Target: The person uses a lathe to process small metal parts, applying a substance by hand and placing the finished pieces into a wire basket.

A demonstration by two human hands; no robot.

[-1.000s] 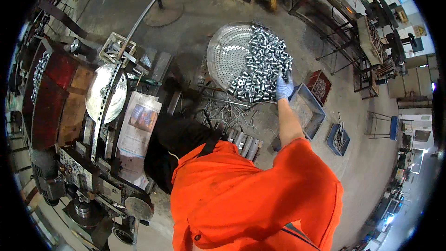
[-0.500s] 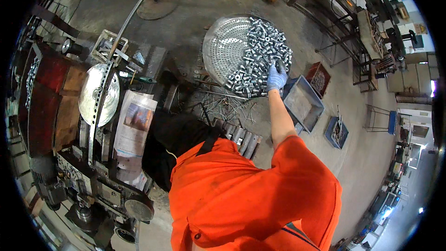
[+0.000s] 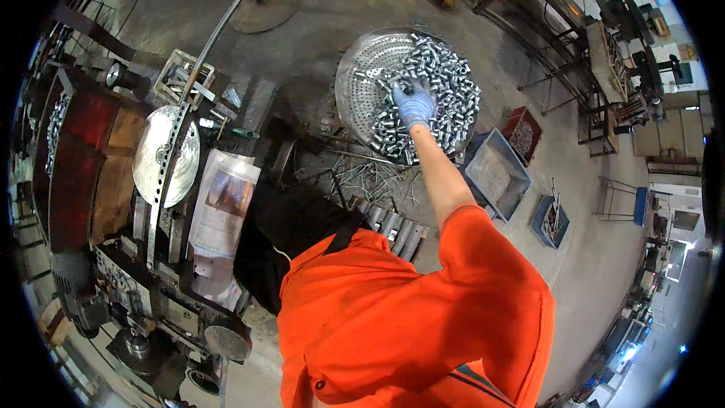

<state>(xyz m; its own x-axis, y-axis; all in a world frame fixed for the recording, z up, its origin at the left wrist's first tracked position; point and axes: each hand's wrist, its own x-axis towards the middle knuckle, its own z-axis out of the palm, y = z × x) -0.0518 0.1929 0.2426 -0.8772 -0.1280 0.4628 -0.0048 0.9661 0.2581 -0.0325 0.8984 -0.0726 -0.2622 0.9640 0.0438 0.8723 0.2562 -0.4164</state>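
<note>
My right hand point(image 3: 414, 103), in a blue-grey glove with dark fingertips, reaches over a large round perforated metal tray point(image 3: 352, 98). Its fingers are spread against a heap of short shiny metal sleeves point(image 3: 449, 94), at the left border of the heap. A few loose sleeves lie on the bare perforated part to the left of the fingers. Some of the fingers are partly lost among the parts. My left hand does not show; the orange garment and dark trousers fill the lower middle.
Right of the tray stand a blue-grey bin point(image 3: 495, 174), a red-brown box of small parts point(image 3: 522, 134) and a small blue bin with rods point(image 3: 550, 221). Metal rods point(image 3: 377, 177) litter the floor below the tray. A machine with a silvery disc point(image 3: 165, 157) and a newspaper point(image 3: 223, 211) occupies the left.
My right hand has swept leftward across the tray, from the heap's right side to its left border. Several sleeves now lie on the previously bare left part.
</note>
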